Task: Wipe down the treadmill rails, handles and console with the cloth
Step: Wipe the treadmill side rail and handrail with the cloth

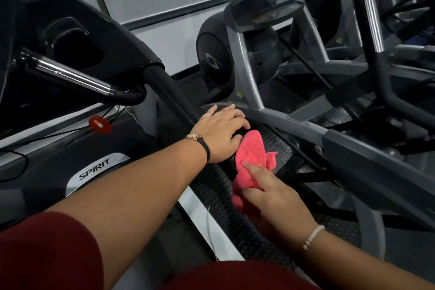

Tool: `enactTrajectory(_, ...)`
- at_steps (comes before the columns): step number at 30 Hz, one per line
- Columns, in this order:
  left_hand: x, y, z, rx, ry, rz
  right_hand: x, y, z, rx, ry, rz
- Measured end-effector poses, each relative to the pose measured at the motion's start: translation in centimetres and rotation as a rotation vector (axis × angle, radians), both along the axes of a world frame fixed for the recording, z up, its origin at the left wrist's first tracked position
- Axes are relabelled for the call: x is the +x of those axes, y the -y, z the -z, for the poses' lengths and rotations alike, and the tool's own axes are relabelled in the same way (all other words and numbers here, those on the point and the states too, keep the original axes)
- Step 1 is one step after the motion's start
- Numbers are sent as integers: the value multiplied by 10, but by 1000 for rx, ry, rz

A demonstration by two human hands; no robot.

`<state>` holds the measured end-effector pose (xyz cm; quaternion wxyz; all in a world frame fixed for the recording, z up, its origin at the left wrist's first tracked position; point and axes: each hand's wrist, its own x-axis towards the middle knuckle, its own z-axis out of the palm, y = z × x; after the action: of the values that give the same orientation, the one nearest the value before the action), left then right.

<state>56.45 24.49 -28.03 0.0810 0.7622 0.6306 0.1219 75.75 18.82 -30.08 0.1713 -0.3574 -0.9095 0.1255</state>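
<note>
Brand name "SPIRIT" in dark slanted capitals on a curved silver badge (pixel 94 173), badge set into the dark plastic motor cover of the treadmill (pixel 47 162), wordless silver swoosh emblem (pixel 213 61) on the neighbouring machine's round black housing (pixel 207 40), small yellow sticker (pixel 239 94) on its grey metal upright (pixel 247 66), print too small to read

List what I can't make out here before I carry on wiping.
- Head view: handrail's end, hidden under the left hand and the cloth.
- Head view: console, cut off by the left and top edges.
- Head view: right hand's underside, hidden by its own back.
</note>
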Motion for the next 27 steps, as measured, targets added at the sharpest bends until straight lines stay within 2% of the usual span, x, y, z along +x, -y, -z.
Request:
enactTrajectory(2, 1, 0, 0, -1, 0, 1, 5, -7, 8, 75, 26, -91)
enactTrajectory(4, 0, 0, 1, -6, -2, 3, -1, -20, 1, -172, -179, -38)
enactTrajectory(6, 0, 0, 1, -9, -8, 4, -8, -36, -7, -535, -428, 193)
enactTrajectory(7, 0, 1, 1, -9, -11, 4, -11, -41, -8, -632, -409, 310)
enactTrajectory(8, 1, 1, 1, -10, -12, 5, -14, -43, -8, -610, -333, 376)
enactTrajectory(9, 1, 1, 1, -12, -13, 5, -15, -42, -6, -496, -255, 383)
enactTrajectory(12, 1, 0, 2, -4, -9, 6, -12, -18, -2, -108, -161, 186)
enactTrajectory(14, 0, 0, 2, -3, -4, 5, -5, -8, 4, 59, -121, 49)
enactTrajectory(15, 0, -1, 3, -3, -3, 7, -2, -9, 6, 68, -131, 19)
enactTrajectory(16, -1, -1, 3, -3, -4, 8, -1, -13, 5, -7, -177, 10)
enactTrajectory(19, -1, -1, 4, -4, 0, 13, -6, -32, -3, -469, -427, 210)
enactTrajectory(21, -1, -1, 3, 1, 5, 14, -13, -44, -5, -623, -290, 419)
enactTrajectory(22, -1, -1, 2, 0, 7, 15, -16, -46, -4, -555, -164, 447)
enactTrajectory(24, -1, -1, 0, -6, 5, 19, -20, -36, -3, -317, 20, 364)
enactTrajectory(27, -2, -1, 1, -34, -2, 22, -16, -15, -9, -264, 97, 179)
